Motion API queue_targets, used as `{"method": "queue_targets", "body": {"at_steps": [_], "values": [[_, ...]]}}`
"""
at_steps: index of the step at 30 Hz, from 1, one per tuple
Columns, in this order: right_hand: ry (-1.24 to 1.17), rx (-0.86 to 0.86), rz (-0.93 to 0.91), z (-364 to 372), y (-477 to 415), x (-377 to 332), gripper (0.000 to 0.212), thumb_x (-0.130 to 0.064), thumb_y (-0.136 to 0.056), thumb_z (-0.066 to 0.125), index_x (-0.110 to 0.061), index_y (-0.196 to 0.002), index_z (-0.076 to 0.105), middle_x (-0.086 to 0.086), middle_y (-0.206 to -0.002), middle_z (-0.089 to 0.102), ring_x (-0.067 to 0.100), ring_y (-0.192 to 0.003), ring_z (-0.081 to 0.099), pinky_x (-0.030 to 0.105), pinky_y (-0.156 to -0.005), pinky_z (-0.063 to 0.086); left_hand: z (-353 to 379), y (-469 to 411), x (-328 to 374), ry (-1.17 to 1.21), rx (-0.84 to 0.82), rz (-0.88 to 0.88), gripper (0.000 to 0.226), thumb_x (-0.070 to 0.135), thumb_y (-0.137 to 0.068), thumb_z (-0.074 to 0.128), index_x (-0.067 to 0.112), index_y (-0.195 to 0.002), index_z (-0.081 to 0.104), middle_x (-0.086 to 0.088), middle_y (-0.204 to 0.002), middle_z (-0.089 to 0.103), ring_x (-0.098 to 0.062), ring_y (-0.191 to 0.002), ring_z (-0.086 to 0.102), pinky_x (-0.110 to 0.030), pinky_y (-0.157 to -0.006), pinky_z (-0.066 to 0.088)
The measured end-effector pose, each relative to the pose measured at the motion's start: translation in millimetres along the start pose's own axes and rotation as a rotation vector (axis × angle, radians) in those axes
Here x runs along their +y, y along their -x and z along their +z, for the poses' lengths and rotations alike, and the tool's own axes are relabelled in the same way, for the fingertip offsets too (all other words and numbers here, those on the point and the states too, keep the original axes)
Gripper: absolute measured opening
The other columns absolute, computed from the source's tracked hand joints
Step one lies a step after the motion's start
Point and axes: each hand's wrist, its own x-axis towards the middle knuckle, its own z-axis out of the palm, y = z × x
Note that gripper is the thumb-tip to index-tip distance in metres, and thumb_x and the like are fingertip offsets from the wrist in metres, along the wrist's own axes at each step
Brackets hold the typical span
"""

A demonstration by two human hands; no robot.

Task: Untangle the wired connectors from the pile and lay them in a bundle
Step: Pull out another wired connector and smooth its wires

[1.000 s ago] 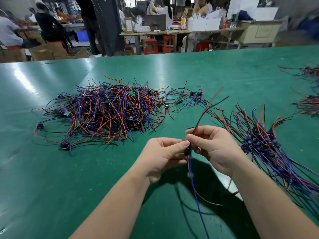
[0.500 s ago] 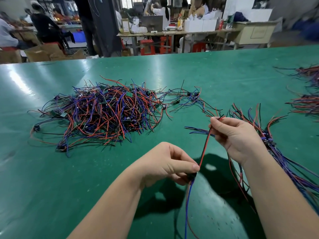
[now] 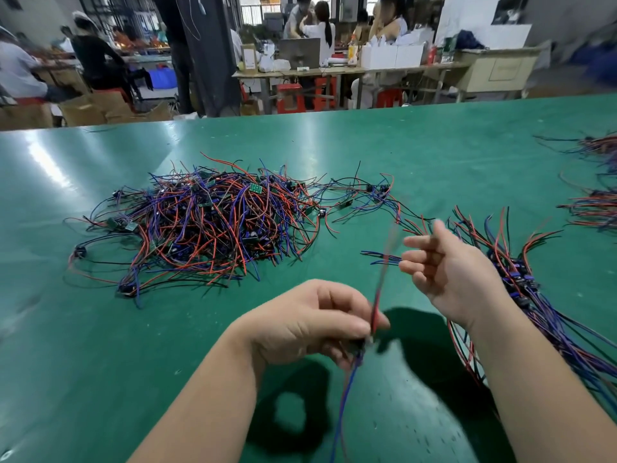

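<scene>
Centrally, left hand (image 3: 307,319) pinches connector (image 3: 362,344), pile (image 3: 213,222) beyond

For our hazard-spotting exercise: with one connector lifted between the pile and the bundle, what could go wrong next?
1. Only the left hand pinches the wired connector; the right hand is open, so its blurred red leads may catch stray wires trailing from the pile.
2. Its hanging blue lead could snag the bundle when laid down.

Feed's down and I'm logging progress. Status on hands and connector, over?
Left hand pinching one wired connector, its wires blurred. Right hand open, holding nothing. Pile to the left, bundle to the right. Nothing in the way.
</scene>
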Motion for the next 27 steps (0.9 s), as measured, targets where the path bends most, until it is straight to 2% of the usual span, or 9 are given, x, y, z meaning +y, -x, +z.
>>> {"method": "queue_targets", "body": {"at_steps": [2, 6, 8, 11, 16, 20, 24, 26, 27], "values": [[-0.046, -0.006, 0.042, -2.5, -1.8, -0.9, 0.048, -0.042, -0.101, 0.034, -0.007, -0.084, 0.063, 0.000, -0.052, 0.065, 0.009, -0.047, 0.064, 0.012, -0.037, 0.043, -2.6, -2.0, 4.1, 0.188, 0.156, 0.104, 0.016, 0.011, -0.072, 0.067, 0.025, -0.073, 0.076, 0.004, -0.067, 0.068, -0.007, -0.052, 0.063, -0.019, -0.045, 0.050], [0.019, -0.114, 0.074, -0.9, 1.5, 4.6, 0.025, -0.022, -0.095, 0.051, -0.004, -0.088, 0.067, 0.006, -0.060, 0.068, 0.011, -0.051, 0.066, 0.014, -0.041, 0.047, -5.7, -9.7, 9.6, 0.656, 0.508, 0.295, 0.011, 0.021, -0.059, 0.079, 0.022, -0.070, 0.075, 0.004, -0.060, 0.065, -0.003, -0.048, 0.062, -0.014, -0.041, 0.048], [0.067, -0.232, 0.076, 5.0, 5.9, 9.1, 0.015, -0.010, -0.083, 0.062, -0.001, -0.094, 0.067, 0.009, -0.064, 0.069, 0.013, -0.053, 0.066, 0.015, -0.045, 0.049, -5.5, -15.7, 6.3, 0.672, 0.672, 0.388, 0.013, 0.024, -0.057, 0.074, 0.020, -0.069, 0.070, 0.005, -0.058, 0.065, -0.005, -0.049, 0.063, -0.015, -0.041, 0.048], [0.080, -0.391, 0.089, 13.4, 11.0, 17.5, 0.024, -0.010, -0.067, 0.067, -0.004, -0.089, 0.072, 0.012, -0.072, 0.070, 0.014, -0.059, 0.067, 0.017, -0.050, 0.051, 2.0, -24.5, -2.3, 0.470, 0.813, 0.480, 0.020, 0.020, -0.058, 0.075, 0.016, -0.072, 0.062, 0.003, -0.063, 0.064, -0.006, -0.051, 0.062, -0.017, -0.044, 0.050], [-0.143, -0.400, 0.074, 19.6, 8.9, 20.1, 0.017, -0.016, -0.067, 0.065, -0.006, -0.074, 0.077, 0.005, -0.066, 0.066, 0.008, -0.054, 0.060, 0.014, -0.050, 0.050, 10.8, -30.9, -17.8, -0.069, 0.774, 0.521, 0.032, 0.017, -0.054, 0.090, 0.022, -0.066, 0.061, 0.002, -0.059, 0.063, -0.012, -0.052, 0.058, -0.026, -0.053, 0.053], [-0.049, -0.369, 0.055, 14.4, 7.8, 16.2, 0.014, -0.017, -0.066, 0.066, -0.010, -0.073, 0.077, 0.003, -0.064, 0.065, 0.007, -0.052, 0.057, 0.015, -0.048, 0.048, 12.4, -30.5, -21.5, -0.263, 0.652, 0.498, 0.028, 0.011, -0.059, 0.085, 0.023, -0.067, 0.062, 0.006, -0.063, 0.067, -0.005, -0.058, 0.058, -0.017, -0.059, 0.048], [-0.011, -0.340, 0.038, 11.2, 8.9, 11.3, 0.010, -0.014, -0.064, 0.066, -0.011, -0.064, 0.075, 0.000, -0.055, 0.062, 0.004, -0.043, 0.053, 0.011, -0.041, 0.043, 10.2, -27.0, -15.8, -0.156, 0.549, 0.373, 0.039, -0.022, -0.073, 0.053, 0.015, -0.072, 0.066, -0.002, -0.071, 0.072, -0.011, -0.068, 0.067, -0.020, -0.065, 0.052], [0.004, -0.345, 0.026, 9.5, 8.3, 10.6, 0.009, -0.013, -0.064, 0.066, -0.009, -0.063, 0.074, 0.001, -0.054, 0.061, 0.004, -0.042, 0.052, 0.011, -0.039, 0.042, 7.6, -25.5, -12.9, 0.093, 0.573, 0.281, 0.041, -0.026, -0.077, 0.038, 0.007, -0.075, 0.061, -0.006, -0.069, 0.071, -0.015, -0.065, 0.069, -0.023, -0.058, 0.054], [0.028, -0.356, 0.016, 9.2, 8.2, 11.0, 0.008, -0.013, -0.063, 0.067, -0.009, -0.063, 0.074, 0.001, -0.055, 0.061, 0.005, -0.043, 0.051, 0.012, -0.041, 0.043, 7.0, -25.0, -11.6, 0.203, 0.563, 0.228, 0.032, -0.021, -0.081, 0.043, 0.006, -0.077, 0.061, -0.008, -0.070, 0.071, -0.017, -0.062, 0.069, -0.024, -0.054, 0.054]]}}
